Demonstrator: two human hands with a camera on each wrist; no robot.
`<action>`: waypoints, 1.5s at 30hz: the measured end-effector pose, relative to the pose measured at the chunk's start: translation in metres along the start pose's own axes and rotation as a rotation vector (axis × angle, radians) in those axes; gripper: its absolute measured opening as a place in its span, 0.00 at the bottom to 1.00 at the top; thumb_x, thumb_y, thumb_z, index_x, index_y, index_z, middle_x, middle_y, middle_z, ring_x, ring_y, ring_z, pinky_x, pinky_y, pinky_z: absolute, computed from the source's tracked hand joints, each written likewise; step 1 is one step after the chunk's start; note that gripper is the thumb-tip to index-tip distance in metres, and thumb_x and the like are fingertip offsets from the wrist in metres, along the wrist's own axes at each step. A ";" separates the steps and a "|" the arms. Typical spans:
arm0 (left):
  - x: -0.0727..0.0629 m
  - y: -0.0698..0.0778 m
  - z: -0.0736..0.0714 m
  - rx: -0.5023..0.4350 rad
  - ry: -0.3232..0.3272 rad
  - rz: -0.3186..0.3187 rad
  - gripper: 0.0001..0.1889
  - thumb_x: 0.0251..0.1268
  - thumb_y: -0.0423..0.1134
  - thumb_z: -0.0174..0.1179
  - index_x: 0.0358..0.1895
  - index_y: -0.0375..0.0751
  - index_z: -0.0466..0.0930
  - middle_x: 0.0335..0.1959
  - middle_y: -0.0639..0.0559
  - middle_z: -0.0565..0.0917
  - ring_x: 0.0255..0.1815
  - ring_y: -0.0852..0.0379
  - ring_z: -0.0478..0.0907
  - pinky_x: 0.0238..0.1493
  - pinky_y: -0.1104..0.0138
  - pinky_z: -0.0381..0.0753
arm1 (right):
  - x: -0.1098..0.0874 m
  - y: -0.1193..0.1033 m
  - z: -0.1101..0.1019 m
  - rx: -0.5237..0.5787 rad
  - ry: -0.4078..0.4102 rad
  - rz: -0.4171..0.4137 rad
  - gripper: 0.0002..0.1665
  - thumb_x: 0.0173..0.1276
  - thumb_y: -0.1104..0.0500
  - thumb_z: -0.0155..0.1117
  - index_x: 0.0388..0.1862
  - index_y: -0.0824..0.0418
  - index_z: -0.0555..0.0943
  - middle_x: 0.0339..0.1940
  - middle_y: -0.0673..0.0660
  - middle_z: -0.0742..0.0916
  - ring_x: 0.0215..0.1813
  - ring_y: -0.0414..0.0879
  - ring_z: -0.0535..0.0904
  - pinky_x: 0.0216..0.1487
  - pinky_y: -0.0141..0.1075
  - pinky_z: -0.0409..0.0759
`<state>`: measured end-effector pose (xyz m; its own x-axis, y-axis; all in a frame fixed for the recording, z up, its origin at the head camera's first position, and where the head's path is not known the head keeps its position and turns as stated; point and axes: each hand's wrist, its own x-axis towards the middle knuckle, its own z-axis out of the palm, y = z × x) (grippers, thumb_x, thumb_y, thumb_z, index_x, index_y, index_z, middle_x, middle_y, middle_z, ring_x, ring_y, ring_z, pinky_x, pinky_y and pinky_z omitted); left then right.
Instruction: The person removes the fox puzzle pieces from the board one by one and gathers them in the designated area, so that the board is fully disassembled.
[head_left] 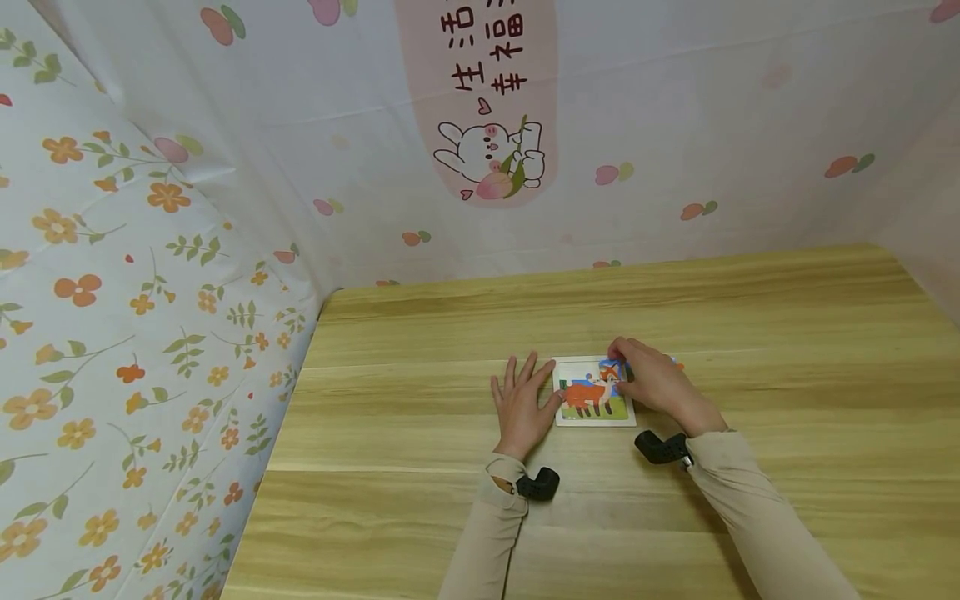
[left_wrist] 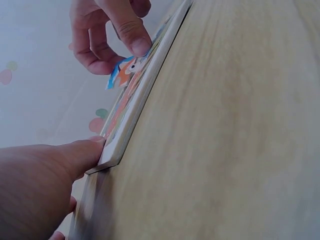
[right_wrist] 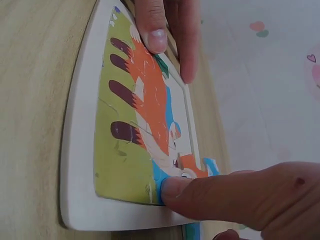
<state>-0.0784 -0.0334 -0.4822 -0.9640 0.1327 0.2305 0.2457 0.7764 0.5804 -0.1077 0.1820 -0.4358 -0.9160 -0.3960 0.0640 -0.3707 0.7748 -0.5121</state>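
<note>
1. Your tan sleeves (head_left: 765, 508) come nearest in the head view, reaching across the bench (head_left: 405, 508). Ahead of them lies the fox puzzle board (head_left: 578, 369), between your two hands.
2. At the board's left side, your left hand (head_left: 522, 408) lies with fingers spread, its thumb at the edge. Your right hand (head_left: 660, 383) covers the upper right corner, pinching the fox-head piece (head_left: 611, 372).
3. From your left wrist, your left thumb rests on the board's near end; farther along, the fox-head piece tilts up between your right thumb and fingers.
4. From your right wrist, your right thumb presses close by the fox's face, while your left thumb touches the board's far end.
</note>
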 end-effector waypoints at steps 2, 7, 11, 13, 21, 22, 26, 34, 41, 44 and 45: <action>0.000 0.000 0.000 -0.001 -0.001 0.000 0.24 0.59 0.46 0.61 0.60 0.50 0.75 0.67 0.47 0.67 0.71 0.41 0.51 0.62 0.36 0.41 | 0.000 0.000 0.001 -0.009 0.009 0.000 0.23 0.50 0.68 0.71 0.44 0.66 0.73 0.41 0.60 0.80 0.41 0.55 0.77 0.41 0.52 0.75; 0.000 0.000 0.000 0.000 0.000 0.000 0.24 0.59 0.46 0.62 0.60 0.50 0.75 0.67 0.47 0.67 0.71 0.41 0.51 0.62 0.36 0.41 | -0.001 0.001 0.003 -0.033 0.041 -0.020 0.22 0.49 0.67 0.73 0.43 0.66 0.75 0.39 0.59 0.81 0.38 0.53 0.78 0.37 0.51 0.76; 0.000 0.000 0.001 0.004 0.003 0.006 0.24 0.59 0.46 0.62 0.60 0.49 0.76 0.66 0.46 0.67 0.70 0.41 0.52 0.62 0.36 0.42 | -0.002 0.002 0.003 -0.051 0.058 -0.004 0.22 0.48 0.65 0.74 0.42 0.65 0.76 0.37 0.59 0.82 0.36 0.52 0.78 0.35 0.49 0.76; 0.000 0.000 0.001 0.010 0.000 0.005 0.24 0.59 0.46 0.62 0.60 0.49 0.76 0.66 0.47 0.67 0.70 0.41 0.52 0.62 0.36 0.42 | -0.003 0.003 0.003 -0.059 0.061 0.007 0.22 0.48 0.65 0.74 0.42 0.64 0.76 0.37 0.58 0.82 0.35 0.52 0.78 0.35 0.49 0.76; 0.000 0.000 0.001 0.005 0.003 0.013 0.24 0.59 0.46 0.62 0.60 0.49 0.75 0.66 0.46 0.67 0.71 0.41 0.51 0.62 0.35 0.42 | -0.004 0.004 0.004 -0.070 0.077 -0.012 0.24 0.48 0.64 0.75 0.43 0.66 0.76 0.36 0.59 0.82 0.35 0.53 0.78 0.34 0.50 0.77; 0.000 0.000 0.001 0.007 -0.002 0.008 0.24 0.59 0.46 0.61 0.60 0.49 0.75 0.67 0.47 0.67 0.71 0.41 0.51 0.62 0.36 0.41 | -0.004 0.004 0.004 -0.072 0.081 -0.012 0.24 0.48 0.65 0.74 0.43 0.66 0.76 0.37 0.59 0.82 0.35 0.53 0.78 0.35 0.50 0.77; 0.000 0.000 0.001 0.015 -0.016 -0.007 0.24 0.60 0.47 0.61 0.61 0.51 0.75 0.67 0.48 0.66 0.71 0.43 0.50 0.63 0.37 0.41 | -0.005 0.004 0.005 -0.063 0.087 -0.011 0.24 0.48 0.65 0.74 0.44 0.67 0.76 0.38 0.60 0.82 0.37 0.54 0.79 0.36 0.51 0.77; 0.000 -0.001 0.001 0.002 -0.005 0.005 0.24 0.60 0.47 0.61 0.61 0.49 0.75 0.67 0.47 0.66 0.71 0.42 0.50 0.63 0.36 0.40 | -0.006 0.005 0.006 -0.033 0.098 -0.017 0.23 0.49 0.66 0.73 0.45 0.67 0.76 0.38 0.60 0.81 0.37 0.54 0.78 0.35 0.50 0.77; -0.001 -0.003 0.002 0.006 -0.006 0.010 0.24 0.61 0.47 0.60 0.61 0.50 0.75 0.67 0.48 0.66 0.71 0.42 0.50 0.62 0.36 0.41 | -0.008 0.009 0.009 -0.040 0.121 -0.031 0.22 0.49 0.66 0.73 0.43 0.66 0.76 0.37 0.59 0.81 0.37 0.53 0.78 0.34 0.49 0.76; -0.001 -0.003 0.003 0.007 -0.009 0.010 0.24 0.61 0.47 0.60 0.61 0.50 0.74 0.68 0.48 0.66 0.71 0.42 0.50 0.63 0.36 0.41 | -0.009 0.010 0.011 -0.046 0.140 -0.037 0.21 0.50 0.65 0.73 0.43 0.66 0.76 0.37 0.60 0.81 0.35 0.52 0.78 0.33 0.48 0.76; -0.001 -0.003 0.002 0.005 -0.010 0.010 0.24 0.61 0.47 0.60 0.62 0.50 0.74 0.68 0.48 0.65 0.71 0.42 0.49 0.63 0.36 0.40 | -0.010 0.010 0.011 -0.050 0.147 -0.039 0.21 0.50 0.65 0.73 0.43 0.66 0.76 0.37 0.60 0.81 0.35 0.51 0.78 0.32 0.47 0.76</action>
<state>-0.0785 -0.0345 -0.4861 -0.9624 0.1463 0.2287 0.2547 0.7781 0.5742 -0.1006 0.1884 -0.4516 -0.9119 -0.3530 0.2092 -0.4103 0.7850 -0.4641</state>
